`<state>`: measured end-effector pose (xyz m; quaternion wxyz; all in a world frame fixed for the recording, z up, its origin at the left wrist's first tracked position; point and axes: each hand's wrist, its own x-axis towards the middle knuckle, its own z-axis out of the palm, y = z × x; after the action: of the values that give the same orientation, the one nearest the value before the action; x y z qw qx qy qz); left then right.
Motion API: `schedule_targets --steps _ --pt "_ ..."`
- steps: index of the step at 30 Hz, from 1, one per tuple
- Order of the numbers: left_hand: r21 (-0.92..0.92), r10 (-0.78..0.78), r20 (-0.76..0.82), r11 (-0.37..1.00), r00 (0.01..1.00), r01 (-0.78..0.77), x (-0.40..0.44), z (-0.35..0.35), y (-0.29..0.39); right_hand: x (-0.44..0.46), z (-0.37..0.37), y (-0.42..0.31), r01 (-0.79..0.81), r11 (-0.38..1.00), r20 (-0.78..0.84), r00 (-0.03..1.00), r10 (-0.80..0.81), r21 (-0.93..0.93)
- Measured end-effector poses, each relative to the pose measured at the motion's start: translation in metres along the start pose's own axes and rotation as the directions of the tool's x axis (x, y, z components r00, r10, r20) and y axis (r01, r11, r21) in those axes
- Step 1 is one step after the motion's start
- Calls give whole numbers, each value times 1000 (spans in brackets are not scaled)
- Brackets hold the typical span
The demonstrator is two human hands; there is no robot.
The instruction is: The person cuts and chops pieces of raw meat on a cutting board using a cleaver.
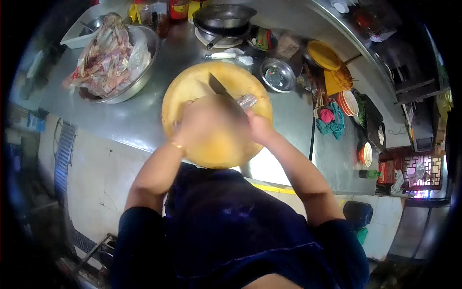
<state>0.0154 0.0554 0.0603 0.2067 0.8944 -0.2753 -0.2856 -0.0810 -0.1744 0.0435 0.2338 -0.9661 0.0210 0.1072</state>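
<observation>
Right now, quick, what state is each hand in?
Left hand: blurred; open or closed cannot be told.
Right hand: closed, apparently holding the knife.

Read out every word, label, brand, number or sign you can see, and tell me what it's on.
No text can be read.
Red container at the back: yellow marking, too small and blurred to read.
Green bottle: no lettering can be made out.
Knife: no lettering visible on the blade; part is lost in blur.
</observation>
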Motion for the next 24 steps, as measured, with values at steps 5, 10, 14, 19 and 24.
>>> schedule_targets --steps 5,10,14,19,24 --pt "280 210 -175 947 962 -156 -50 16 -72 -115 -43 28 -137 984 96 984 148 -117" --pt "70 124 -228 991 966 -111 -22 47 -86 -157 -17 72 -288 869 45 954 295 403" --pt "192 64 42 979 997 -71 -30 1 -48 -169 10 84 -329 445 124 895 429 833" --pt "141 258 224 946 940 -293 -17 7 -21 -166 22 85 -372 276 203 848 489 886" --pt "-132 381 80 920 921 -369 35 58 2 -162 27 89 -376 256 231 858 459 891"
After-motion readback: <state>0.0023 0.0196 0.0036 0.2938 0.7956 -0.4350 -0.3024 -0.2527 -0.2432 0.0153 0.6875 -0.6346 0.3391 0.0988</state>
